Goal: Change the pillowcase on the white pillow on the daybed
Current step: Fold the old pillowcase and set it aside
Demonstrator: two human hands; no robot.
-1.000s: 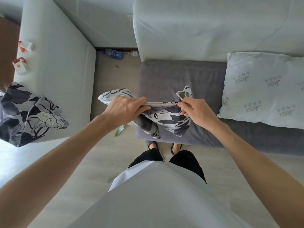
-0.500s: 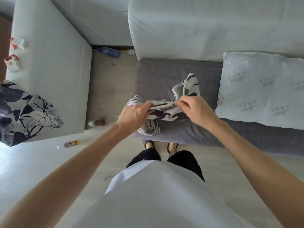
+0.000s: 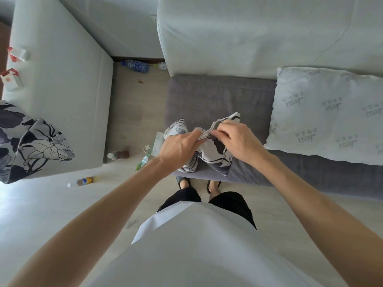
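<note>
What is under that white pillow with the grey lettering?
The white pillow lies on the daybed's grey cushion, its far edge against the pale backrest. Grey fabric shows around it; whatever lies directly beneath is covered and cannot be seen.

I note that the floral pillowcase (image 3: 209, 146), stretched taut and wide between the two hands a second ago, is now bunched into a compact wad. The left hand (image 3: 179, 147) has moved in toward the right hand (image 3: 236, 139), and the two now grip the gathered edge almost touching. The hanging fabric is shorter and sits further over the front edge of the grey daybed cushion (image 3: 219, 96). A fold that stood up behind the right hand half a second ago has dropped lower. The view has shifted, so two small bottles (image 3: 119, 155) on the floor at left now show.
</note>
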